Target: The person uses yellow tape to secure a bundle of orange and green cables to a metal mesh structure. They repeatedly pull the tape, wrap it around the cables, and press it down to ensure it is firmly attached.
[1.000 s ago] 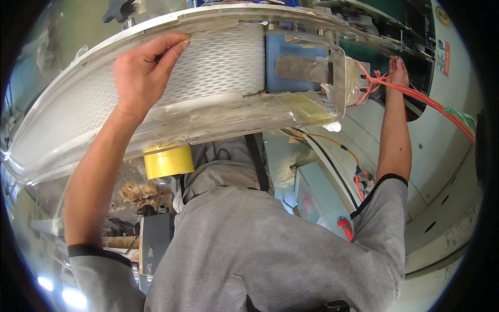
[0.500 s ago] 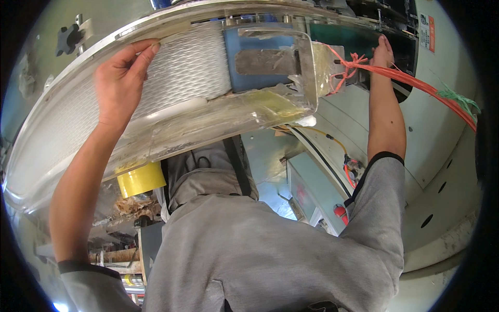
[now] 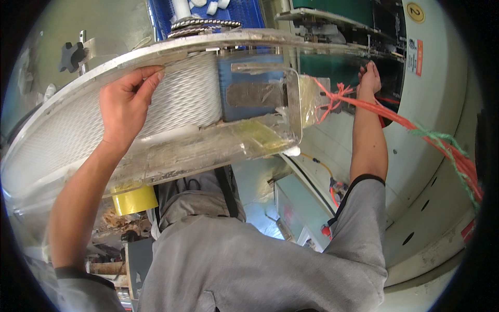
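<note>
My left hand [image 3: 127, 106] is over the curved clear plastic trough [image 3: 182, 156], its thumb and forefinger pinched together near the upper rim. Whatever lies between those fingertips is too small to make out. Behind it, white ribbed material [image 3: 187, 96] lines up along the trough, ending at a blue panel [image 3: 249, 106] with a brown strip [image 3: 254, 95] across it. Farther right, my right hand [image 3: 369, 80] reaches up beside a dark green belt [image 3: 332, 66], fingers curled. What it grips, if anything, is hidden. Red cords [image 3: 384, 112] knotted to the trough's end run across my right wrist.
A blue basket [image 3: 244, 13] with white rolls is at the back. A black star knob [image 3: 71, 56] stands at the left. Below the trough hangs a yellow tape roll [image 3: 134, 200]. A pale machine wall [image 3: 442, 104] rises at the right.
The view has shifted, bringing the blue basket and more of the belts into sight at the top. My left hand keeps its pinch near the rim; my right hand stays raised by the green belt.
</note>
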Motion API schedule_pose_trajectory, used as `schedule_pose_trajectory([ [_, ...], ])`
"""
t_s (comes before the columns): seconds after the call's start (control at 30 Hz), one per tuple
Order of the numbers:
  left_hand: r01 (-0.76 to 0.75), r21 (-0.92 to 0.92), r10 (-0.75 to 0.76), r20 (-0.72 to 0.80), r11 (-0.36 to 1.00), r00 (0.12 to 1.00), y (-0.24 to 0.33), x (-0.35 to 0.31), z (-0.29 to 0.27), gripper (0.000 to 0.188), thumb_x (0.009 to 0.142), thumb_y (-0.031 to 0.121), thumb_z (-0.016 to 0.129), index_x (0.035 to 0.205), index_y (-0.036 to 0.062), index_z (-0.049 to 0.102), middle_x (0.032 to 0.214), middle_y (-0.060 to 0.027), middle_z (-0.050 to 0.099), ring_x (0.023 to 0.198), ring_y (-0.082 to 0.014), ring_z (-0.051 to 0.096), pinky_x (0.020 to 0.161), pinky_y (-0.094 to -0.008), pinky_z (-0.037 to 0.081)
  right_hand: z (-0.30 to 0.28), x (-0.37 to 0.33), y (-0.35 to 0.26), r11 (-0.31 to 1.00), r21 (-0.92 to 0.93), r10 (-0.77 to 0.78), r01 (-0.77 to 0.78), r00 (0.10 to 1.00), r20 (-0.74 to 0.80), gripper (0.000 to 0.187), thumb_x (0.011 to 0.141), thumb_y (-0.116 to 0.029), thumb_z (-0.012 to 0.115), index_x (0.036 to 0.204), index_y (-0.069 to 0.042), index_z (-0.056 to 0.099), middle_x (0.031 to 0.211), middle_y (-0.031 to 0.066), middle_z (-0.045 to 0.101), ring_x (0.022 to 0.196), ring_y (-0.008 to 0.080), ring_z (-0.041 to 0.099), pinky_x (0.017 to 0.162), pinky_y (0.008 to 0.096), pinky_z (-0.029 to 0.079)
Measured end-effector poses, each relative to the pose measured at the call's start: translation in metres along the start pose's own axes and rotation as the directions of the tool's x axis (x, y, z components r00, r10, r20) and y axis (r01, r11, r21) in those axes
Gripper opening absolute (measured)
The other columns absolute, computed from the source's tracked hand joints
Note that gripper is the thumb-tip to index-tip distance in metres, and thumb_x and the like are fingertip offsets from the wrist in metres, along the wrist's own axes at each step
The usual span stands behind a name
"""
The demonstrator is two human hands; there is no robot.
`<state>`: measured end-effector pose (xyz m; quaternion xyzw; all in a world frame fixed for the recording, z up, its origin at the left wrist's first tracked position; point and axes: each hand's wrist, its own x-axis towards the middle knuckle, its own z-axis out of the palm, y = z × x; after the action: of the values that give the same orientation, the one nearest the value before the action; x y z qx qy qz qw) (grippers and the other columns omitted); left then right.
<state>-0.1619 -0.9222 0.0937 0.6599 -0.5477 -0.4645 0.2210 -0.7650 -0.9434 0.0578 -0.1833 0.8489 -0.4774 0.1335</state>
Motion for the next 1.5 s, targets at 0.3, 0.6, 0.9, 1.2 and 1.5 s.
schedule_pose_trajectory([
  [0.3,-0.035,-0.01,0.035,-0.036,0.999,0.999,-0.008,0.002,-0.003,0.021,0.085,0.022,0.069,0.1,0.0071,0.072,0.059,-0.0039,0.061,0.05,-0.0078,0.05,0.051,-0.0243,0.041,0.02,-0.006,-0.006,0.994,0.113,0.0,-0.001,1.0,0.004,0.023,0.09,-0.021,0.064,0.11,-0.01,0.065,0.096,0.0031,0.067,0.074,0.0154,0.065,0.059,0.0244,0.051],
  [0.6,0.009,0.044,-0.007,-0.04,0.999,0.999,-0.005,0.007,-0.005,0.02,0.085,0.023,0.069,0.097,0.0076,0.073,0.065,-0.0081,0.067,0.053,-0.0124,0.057,0.054,-0.0264,0.045,0.029,-0.009,-0.01,0.999,0.02,-0.034,0.035,0.999,-0.038,0.023,0.09,-0.022,0.065,0.11,-0.01,0.066,0.095,0.0031,0.067,0.075,0.0156,0.064,0.06,0.0266,0.052],
  [0.9,0.079,0.024,-0.079,0.008,0.997,0.997,-0.006,0.008,-0.006,0.021,0.085,0.024,0.069,0.095,0.0058,0.073,0.062,-0.0098,0.065,0.05,-0.0129,0.056,0.052,-0.0266,0.044,0.036,-0.01,-0.007,0.997,0.017,-0.074,0.075,0.996,-0.056,0.027,0.09,-0.023,0.065,0.111,-0.006,0.066,0.093,0.0057,0.068,0.069,0.0155,0.063,0.055,0.027,0.052],
  [1.2,0.107,-0.043,-0.107,0.002,0.993,0.994,-0.002,0.007,-0.004,0.02,0.088,0.019,0.068,0.09,-0.0005,0.072,0.052,0.0026,0.046,0.05,-0.0044,0.038,0.046,-0.0237,0.033,0.026,-0.01,-0.01,0.946,0.208,0.266,-0.25,0.963,-0.053,0.03,0.091,-0.033,0.061,0.096,-0.004,0.06,0.089,0.006,0.065,0.072,0.0158,0.064,0.058,0.0274,0.053],
  [1.5,0.084,-0.057,-0.085,0.0,0.995,0.996,-0.001,0.007,-0.003,0.021,0.088,0.02,0.068,0.089,-0.001,0.072,0.051,0.0027,0.047,0.049,-0.0044,0.039,0.046,-0.0236,0.032,0.026,0.003,-0.017,0.93,0.051,0.344,-0.364,0.911,0.229,0.021,0.095,-0.027,0.054,0.098,-0.007,0.06,0.088,0.0032,0.065,0.077,0.0181,0.064,0.066,0.029,0.053],
])
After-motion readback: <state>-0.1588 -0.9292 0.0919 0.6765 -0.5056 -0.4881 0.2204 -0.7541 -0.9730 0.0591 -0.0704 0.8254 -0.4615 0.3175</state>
